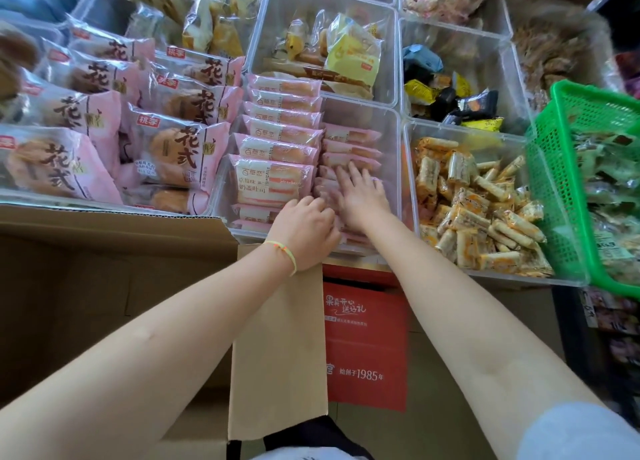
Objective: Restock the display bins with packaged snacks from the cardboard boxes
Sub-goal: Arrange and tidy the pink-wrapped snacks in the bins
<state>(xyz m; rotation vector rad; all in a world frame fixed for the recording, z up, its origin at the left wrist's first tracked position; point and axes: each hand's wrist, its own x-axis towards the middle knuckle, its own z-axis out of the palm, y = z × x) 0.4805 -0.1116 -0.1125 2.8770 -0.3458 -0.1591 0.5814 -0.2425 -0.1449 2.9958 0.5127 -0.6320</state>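
Here both hands (332,213) press pink packets (277,179) marked 百草恋.

— How many hands does the person have in the clear bin (398,168)?
— Two; the left hand (304,227) and the right hand (360,196).
— And the pink toast packets?
— The left-hand row (277,154) shows about seven; the right row is partly hidden.
— Baskets and boxes?
— One green basket (557,189); one brown cardboard box (104,286); one red box (367,348).
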